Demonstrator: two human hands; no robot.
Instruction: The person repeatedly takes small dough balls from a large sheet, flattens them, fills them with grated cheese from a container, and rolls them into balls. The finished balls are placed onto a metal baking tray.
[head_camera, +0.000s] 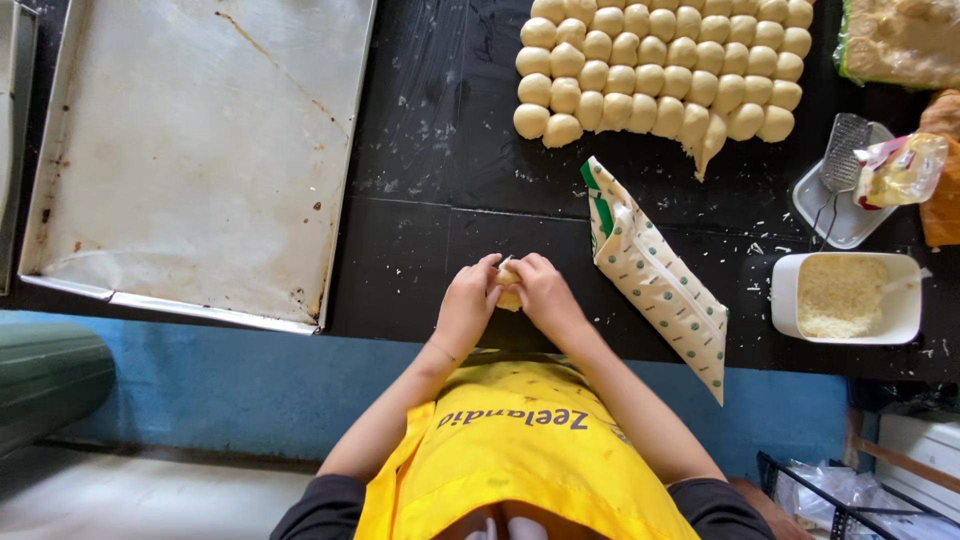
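Both hands meet over the near edge of the dark surface (440, 150), just above a yellow apron (520, 460). The left hand (466, 305) and the right hand (542, 295) are pressed close together, and their fingers pinch a small dough ball (509, 290) between them. Only a bit of the dough ball shows between the fingers. At 12 o'clock from the hands, farther back, many more dough balls (660, 70) sit in tight rows, touching each other. At 3 o'clock, just beside the right hand, a long paper bag with green dots (655, 280) lies flat at a slant. Past the bag, still at 3 o'clock, is a white tub (848, 298) full of pale crumbs. At 2 o'clock a metal grater (845, 150) leans on a small grey tray (835, 215), next to a clear bag with something yellow inside (900, 170). At 10 o'clock a big, worn metal baking tray (200, 150) lies well apart from the hands.
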